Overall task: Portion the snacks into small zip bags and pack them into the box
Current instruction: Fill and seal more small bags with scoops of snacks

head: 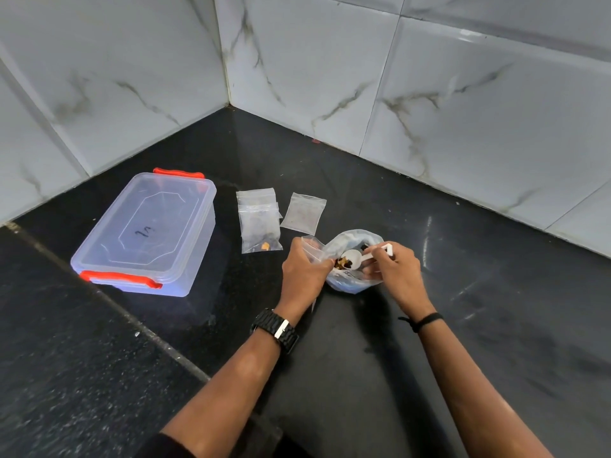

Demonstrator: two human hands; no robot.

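My left hand (304,267) pinches a small clear zip bag (312,247) by its mouth. My right hand (395,269) grips the handle of a white scoop (355,257) that holds dark and orange snack pieces at the bag's opening. Under both hands sits the large clear snack bag (352,282). Two more small zip bags lie farther back: one (259,223) with a few snack pieces in its bottom, one (304,213) that looks flat. The clear plastic box (148,233) with red clips stands to the left, its lid on.
The black stone counter (463,325) runs into a corner of white marble-patterned wall tiles (330,77). A seam in the counter (115,309) passes diagonally in front of the box.
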